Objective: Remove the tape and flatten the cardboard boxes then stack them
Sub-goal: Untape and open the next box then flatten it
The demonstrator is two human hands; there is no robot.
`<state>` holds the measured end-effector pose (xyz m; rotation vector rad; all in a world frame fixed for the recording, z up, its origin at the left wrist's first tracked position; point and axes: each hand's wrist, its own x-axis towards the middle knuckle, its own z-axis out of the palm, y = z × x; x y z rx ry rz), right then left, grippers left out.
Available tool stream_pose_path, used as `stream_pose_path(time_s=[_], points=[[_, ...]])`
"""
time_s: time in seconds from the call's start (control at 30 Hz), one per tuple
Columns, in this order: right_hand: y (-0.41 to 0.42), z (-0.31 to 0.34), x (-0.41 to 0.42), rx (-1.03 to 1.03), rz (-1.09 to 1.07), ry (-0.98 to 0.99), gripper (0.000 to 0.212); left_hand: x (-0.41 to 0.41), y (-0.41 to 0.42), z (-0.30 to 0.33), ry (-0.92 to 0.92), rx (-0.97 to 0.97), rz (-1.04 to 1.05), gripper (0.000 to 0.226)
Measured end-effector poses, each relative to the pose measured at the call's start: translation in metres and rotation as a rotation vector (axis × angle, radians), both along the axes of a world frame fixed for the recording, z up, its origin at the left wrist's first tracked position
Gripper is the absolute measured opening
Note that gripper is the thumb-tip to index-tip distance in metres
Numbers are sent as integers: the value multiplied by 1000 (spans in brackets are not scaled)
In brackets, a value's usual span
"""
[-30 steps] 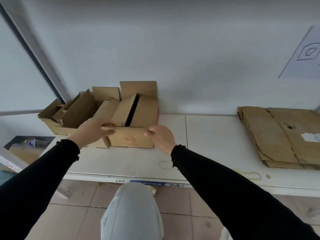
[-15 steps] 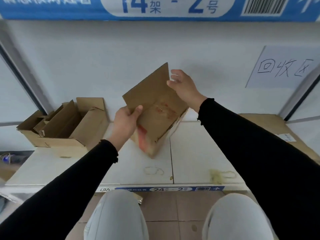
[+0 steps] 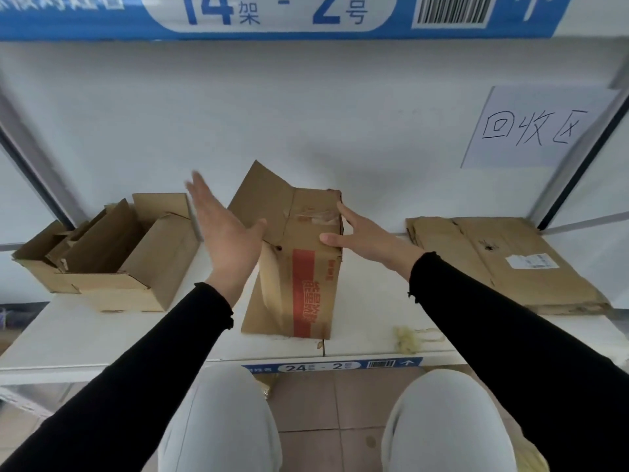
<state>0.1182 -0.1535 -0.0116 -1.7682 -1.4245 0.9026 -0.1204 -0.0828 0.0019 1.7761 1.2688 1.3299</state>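
Our taped box [image 3: 299, 267] stood on the shelf [image 3: 367, 338]. Right hand [image 3: 360, 235] lay flat against it, left hand [image 3: 226, 233] spread, touching nothing. We judged steadying it, then peeling its tape [image 3: 315, 216], wisest.

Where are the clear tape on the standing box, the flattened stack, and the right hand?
clear tape [image 3: 315, 215]: head view, crinkled strip on the box's top seam.
flattened stack [image 3: 476, 264]: head view, bare top sheet.
right hand [image 3: 360, 235]: head view, back of the hand.
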Motion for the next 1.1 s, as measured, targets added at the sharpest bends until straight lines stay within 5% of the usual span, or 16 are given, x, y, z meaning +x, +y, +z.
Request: stream_pose_path(time_s=[0.1, 0.17, 0.23, 0.3, 0.4, 0.8, 1.1], points=[[6, -5, -7, 97, 7, 3, 80, 4, 10, 16, 665, 559, 111, 93], [8, -5, -9, 131, -1, 8, 73, 19, 13, 21, 832, 447, -108, 81], [9, -2, -4, 137, 5, -4, 60, 35, 16, 19, 839, 137, -337, 86], [10, 2, 4, 117, 11, -32, 53, 46, 20, 13, 862, 28, -433, 94], [12, 9, 14, 36, -16, -126, 65, 51, 27, 1, 895, 74, -421, 99], [32, 38, 9, 194, 100, -1027, 19, 49, 31, -9, 918, 95, -389, 100], [30, 1, -2, 308, -259, -368, 10, 49, 33, -13, 894, 111, -369, 104]])
